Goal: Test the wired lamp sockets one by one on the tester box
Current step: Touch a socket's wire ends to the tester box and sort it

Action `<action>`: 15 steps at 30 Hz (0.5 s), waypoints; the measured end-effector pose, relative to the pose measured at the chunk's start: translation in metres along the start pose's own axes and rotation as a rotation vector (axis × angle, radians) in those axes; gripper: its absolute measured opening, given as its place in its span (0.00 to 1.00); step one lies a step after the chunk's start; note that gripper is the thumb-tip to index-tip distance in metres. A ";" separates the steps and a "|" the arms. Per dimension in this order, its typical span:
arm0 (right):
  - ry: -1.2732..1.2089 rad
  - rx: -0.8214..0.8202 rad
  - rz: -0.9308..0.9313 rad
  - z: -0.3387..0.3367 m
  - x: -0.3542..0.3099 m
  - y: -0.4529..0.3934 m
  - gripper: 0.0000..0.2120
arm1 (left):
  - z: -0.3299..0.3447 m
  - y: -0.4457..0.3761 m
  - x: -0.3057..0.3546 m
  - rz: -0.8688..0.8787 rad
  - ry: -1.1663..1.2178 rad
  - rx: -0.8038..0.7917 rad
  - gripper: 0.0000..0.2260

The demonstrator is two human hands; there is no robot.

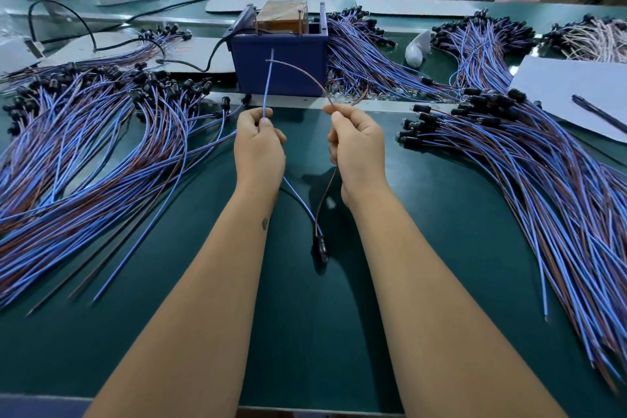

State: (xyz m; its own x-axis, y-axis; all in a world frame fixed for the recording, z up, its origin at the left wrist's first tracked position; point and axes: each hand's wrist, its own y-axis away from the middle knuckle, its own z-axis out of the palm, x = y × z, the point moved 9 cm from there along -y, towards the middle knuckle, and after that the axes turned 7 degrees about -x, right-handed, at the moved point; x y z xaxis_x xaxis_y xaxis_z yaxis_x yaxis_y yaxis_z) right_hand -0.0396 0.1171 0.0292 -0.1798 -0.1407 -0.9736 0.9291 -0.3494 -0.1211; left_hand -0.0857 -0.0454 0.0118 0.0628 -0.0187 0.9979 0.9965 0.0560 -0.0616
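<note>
Mid-test on one black plastic lamp socket (320, 248), hanging low at six o'clock over the green mat (424, 248). Left hand (259, 146) pinching its thin blue lead (268, 85); right hand (358, 146) pinching its thin brown lead (302, 73). Next, probably: touching both bare tips to contacts on the dark blue tester box (280, 64) at twelve. Heaped wired sockets at nine (84, 132) and three (526, 153); path ahead unobstructed.

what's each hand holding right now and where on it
One wired socket, held by its leads: the left hand pinches the blue wire, the right hand the brown wire. The socket hangs below.
</note>
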 end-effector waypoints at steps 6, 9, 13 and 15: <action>-0.121 0.059 -0.033 -0.001 0.000 -0.001 0.10 | -0.012 -0.002 0.007 0.084 0.043 0.095 0.09; -0.161 0.102 -0.006 -0.001 0.005 -0.005 0.09 | -0.015 -0.005 0.005 0.077 0.073 0.117 0.08; -0.097 0.123 0.010 -0.001 0.008 -0.007 0.09 | -0.011 -0.007 0.004 0.069 0.009 0.084 0.09; -0.044 0.122 0.005 0.000 0.008 -0.008 0.08 | -0.010 -0.009 0.003 0.062 -0.025 0.069 0.08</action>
State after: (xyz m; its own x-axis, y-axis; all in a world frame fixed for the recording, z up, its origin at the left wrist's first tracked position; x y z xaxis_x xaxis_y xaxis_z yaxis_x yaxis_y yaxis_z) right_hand -0.0482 0.1186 0.0229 -0.1919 -0.1820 -0.9644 0.8843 -0.4584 -0.0894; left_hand -0.0939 -0.0564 0.0148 0.1217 0.0113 0.9925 0.9846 0.1247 -0.1222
